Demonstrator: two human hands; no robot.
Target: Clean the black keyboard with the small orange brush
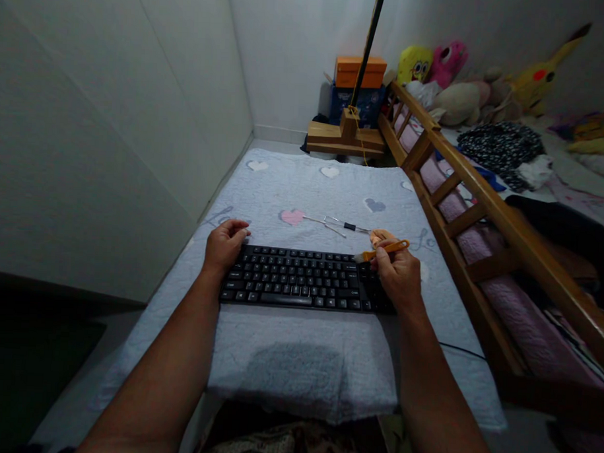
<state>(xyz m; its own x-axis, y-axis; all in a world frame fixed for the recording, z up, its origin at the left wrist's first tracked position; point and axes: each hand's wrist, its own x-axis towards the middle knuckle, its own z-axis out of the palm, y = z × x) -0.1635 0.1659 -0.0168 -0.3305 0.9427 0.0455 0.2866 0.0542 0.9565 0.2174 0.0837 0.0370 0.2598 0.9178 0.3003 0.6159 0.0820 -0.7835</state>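
A pale blue quilted cloth covers a table in front of the person, with a black cable trailing over its right side. On it, within reach, lies a black keyboard. The right hand, above the keyboard's right end, pinches a yellow-handled brush, bristles pointing left at the top row of keys. The left hand rests at the upper left corner, fingers loosely curled; whether they grip the edge cannot be told. Just beyond the keyboard lie a thin pale stick and a wire tool with a black collar. Farther back stand a wooden bed rail, a wooden stand, an orange box and plush toys
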